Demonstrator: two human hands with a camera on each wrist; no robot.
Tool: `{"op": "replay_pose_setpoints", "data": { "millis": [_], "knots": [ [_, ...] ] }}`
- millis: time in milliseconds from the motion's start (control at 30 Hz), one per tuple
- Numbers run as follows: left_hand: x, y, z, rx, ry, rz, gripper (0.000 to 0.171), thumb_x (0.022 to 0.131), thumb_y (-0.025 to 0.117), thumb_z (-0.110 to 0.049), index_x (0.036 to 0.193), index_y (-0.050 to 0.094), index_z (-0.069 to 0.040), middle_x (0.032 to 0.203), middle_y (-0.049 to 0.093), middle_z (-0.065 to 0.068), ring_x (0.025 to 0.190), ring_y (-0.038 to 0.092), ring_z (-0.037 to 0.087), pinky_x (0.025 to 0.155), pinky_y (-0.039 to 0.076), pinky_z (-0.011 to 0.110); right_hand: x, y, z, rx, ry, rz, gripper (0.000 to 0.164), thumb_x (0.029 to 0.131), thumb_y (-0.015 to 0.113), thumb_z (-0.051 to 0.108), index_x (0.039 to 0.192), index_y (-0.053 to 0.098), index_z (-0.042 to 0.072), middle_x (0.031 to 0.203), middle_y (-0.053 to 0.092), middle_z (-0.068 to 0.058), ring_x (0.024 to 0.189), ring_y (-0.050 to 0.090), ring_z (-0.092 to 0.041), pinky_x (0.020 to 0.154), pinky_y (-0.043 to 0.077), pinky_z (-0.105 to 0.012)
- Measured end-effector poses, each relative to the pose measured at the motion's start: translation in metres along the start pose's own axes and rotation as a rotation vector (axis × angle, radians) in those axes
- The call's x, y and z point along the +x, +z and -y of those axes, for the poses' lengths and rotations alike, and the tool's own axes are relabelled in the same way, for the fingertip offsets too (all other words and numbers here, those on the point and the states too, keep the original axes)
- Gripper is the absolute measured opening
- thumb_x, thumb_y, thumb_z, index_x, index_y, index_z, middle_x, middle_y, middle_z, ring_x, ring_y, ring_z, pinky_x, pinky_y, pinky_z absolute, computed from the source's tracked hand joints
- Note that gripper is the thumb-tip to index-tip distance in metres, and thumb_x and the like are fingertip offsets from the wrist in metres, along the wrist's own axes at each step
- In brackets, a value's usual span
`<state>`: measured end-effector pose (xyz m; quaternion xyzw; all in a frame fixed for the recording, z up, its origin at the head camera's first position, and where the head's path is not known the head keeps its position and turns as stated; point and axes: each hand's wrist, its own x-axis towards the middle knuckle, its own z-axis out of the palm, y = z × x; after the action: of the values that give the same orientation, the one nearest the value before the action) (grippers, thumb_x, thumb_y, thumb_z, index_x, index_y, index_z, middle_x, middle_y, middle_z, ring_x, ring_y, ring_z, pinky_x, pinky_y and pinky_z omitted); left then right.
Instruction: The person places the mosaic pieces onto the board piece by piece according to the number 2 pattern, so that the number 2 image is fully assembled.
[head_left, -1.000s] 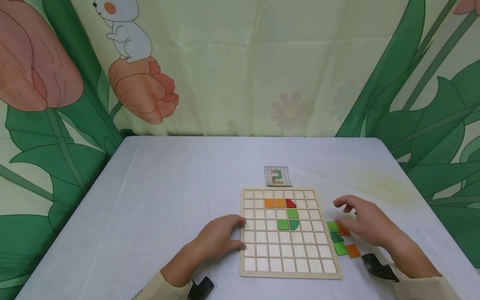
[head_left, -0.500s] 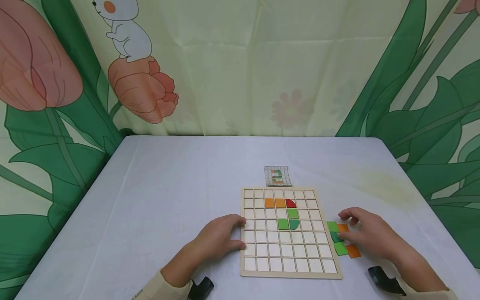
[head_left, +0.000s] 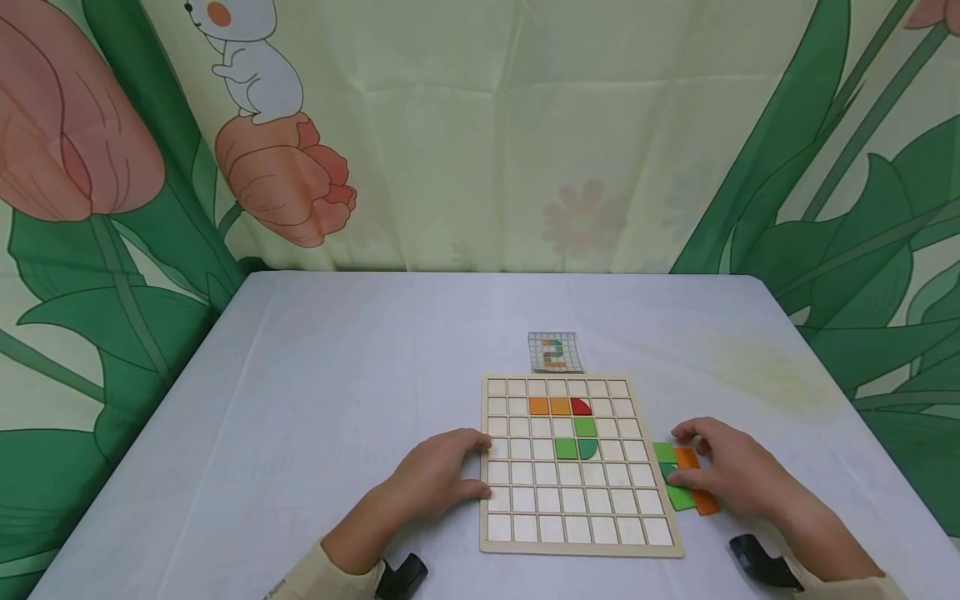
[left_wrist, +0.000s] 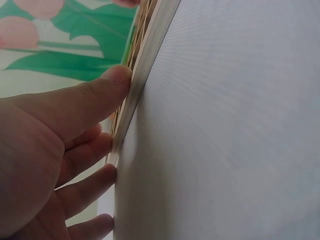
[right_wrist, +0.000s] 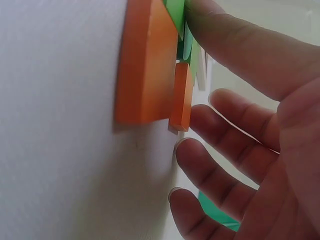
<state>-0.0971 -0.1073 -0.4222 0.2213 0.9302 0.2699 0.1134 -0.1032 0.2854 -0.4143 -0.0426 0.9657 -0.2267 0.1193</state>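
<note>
A wooden grid board [head_left: 570,502] lies flat on the table. Orange tiles [head_left: 549,406], a red rounded tile [head_left: 581,407], light green tiles [head_left: 566,449] and a dark green rounded tile [head_left: 588,450] sit in its cells. My left hand [head_left: 431,479] touches the board's left edge with thumb and extended fingertips, as the left wrist view also shows. Beyond the right edge, my right hand [head_left: 738,467] hovers over loose orange tiles [right_wrist: 155,65] and green tiles [head_left: 681,498]. Its thumb is by a green tile [right_wrist: 175,17]; contact is unclear. The other fingers bend loosely.
A small pattern card [head_left: 555,352] with a coloured figure on a grid lies just behind the board. White cloth covers the table [head_left: 360,358]. A printed curtain [head_left: 480,150] hangs behind it. Each wrist carries a black device [head_left: 402,577].
My right hand has come down and nearer over the loose tiles, then shifted slightly left, its thumb now by the green ones. My left hand and the board have stayed put.
</note>
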Motion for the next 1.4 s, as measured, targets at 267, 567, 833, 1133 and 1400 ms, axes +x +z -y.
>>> {"op": "replay_pose_setpoints", "data": {
  "millis": [267, 567, 833, 1133, 1400],
  "knots": [
    [-0.0001, 0.0009, 0.0003, 0.002, -0.003, 0.004, 0.054, 0.082, 0.085, -0.029, 0.126, 0.063, -0.009, 0.126, 0.064, 0.001, 0.123, 0.057, 0.021, 0.103, 0.047, 0.039, -0.0014, 0.0004, 0.0006, 0.012, -0.012, -0.001, 0.069, 0.074, 0.088, 0.038, 0.122, 0.059, -0.002, 0.116, 0.061, -0.016, 0.101, 0.055, -0.034, 0.087, 0.051, -0.054],
    [0.0000, 0.0008, 0.0002, 0.008, -0.004, 0.004, 0.054, 0.083, 0.084, -0.029, 0.127, 0.062, -0.008, 0.128, 0.063, 0.002, 0.124, 0.057, 0.022, 0.104, 0.046, 0.039, -0.0023, 0.0013, -0.0005, 0.020, -0.029, 0.000, 0.070, 0.074, 0.088, 0.039, 0.123, 0.059, -0.002, 0.118, 0.060, -0.016, 0.103, 0.055, -0.035, 0.088, 0.050, -0.055],
    [0.0004, 0.0009, 0.0010, 0.002, 0.002, 0.008, 0.054, 0.083, 0.084, -0.029, 0.128, 0.062, -0.008, 0.128, 0.063, 0.002, 0.124, 0.056, 0.022, 0.104, 0.046, 0.039, -0.0020, 0.0008, -0.0034, 0.001, -0.039, -0.031, 0.068, 0.075, 0.087, 0.039, 0.122, 0.060, -0.002, 0.117, 0.060, -0.015, 0.100, 0.054, -0.033, 0.085, 0.049, -0.051],
    [0.0007, 0.0003, 0.0012, 0.008, 0.010, 0.000, 0.054, 0.083, 0.084, -0.029, 0.127, 0.062, -0.008, 0.129, 0.063, 0.003, 0.125, 0.056, 0.023, 0.105, 0.046, 0.039, -0.0020, 0.0017, -0.0004, -0.035, -0.050, -0.072, 0.059, 0.077, 0.086, 0.034, 0.117, 0.063, -0.002, 0.110, 0.062, -0.013, 0.095, 0.054, -0.031, 0.082, 0.050, -0.051],
    [0.0008, -0.0001, 0.0015, 0.010, 0.024, -0.002, 0.054, 0.083, 0.084, -0.029, 0.127, 0.062, -0.007, 0.128, 0.064, 0.003, 0.125, 0.056, 0.023, 0.105, 0.046, 0.039, 0.0026, 0.0035, 0.0045, -0.047, -0.053, -0.088, 0.041, 0.082, 0.083, 0.023, 0.111, 0.067, 0.000, 0.101, 0.066, -0.007, 0.096, 0.056, -0.031, 0.086, 0.050, -0.057]
  ]
}}
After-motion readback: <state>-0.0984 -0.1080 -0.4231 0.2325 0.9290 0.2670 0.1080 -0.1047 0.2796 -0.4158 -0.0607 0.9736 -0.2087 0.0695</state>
